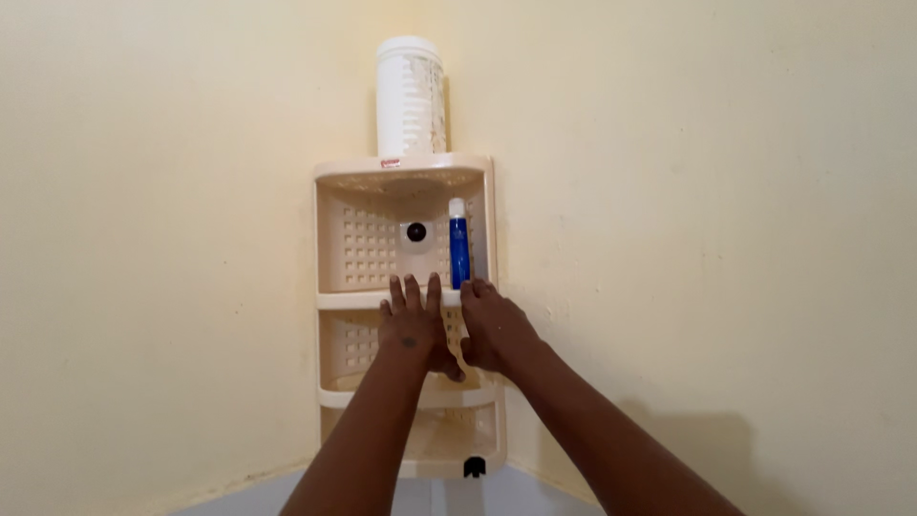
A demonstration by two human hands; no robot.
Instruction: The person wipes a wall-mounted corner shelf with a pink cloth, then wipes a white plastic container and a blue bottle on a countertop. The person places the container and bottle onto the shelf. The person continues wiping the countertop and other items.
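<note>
Cream walls meet at a corner rack [330, 239], where the left hand [413, 330] lies fingers-spread on the middle shelf [349, 299] and the right hand [493, 327], seemingly closed, touches a blue tube [459, 250].

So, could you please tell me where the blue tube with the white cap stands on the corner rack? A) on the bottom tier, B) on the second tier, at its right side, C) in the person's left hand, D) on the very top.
B: the blue tube stands upright at the right side of the second tier of the corner rack, just above the right hand.
</note>
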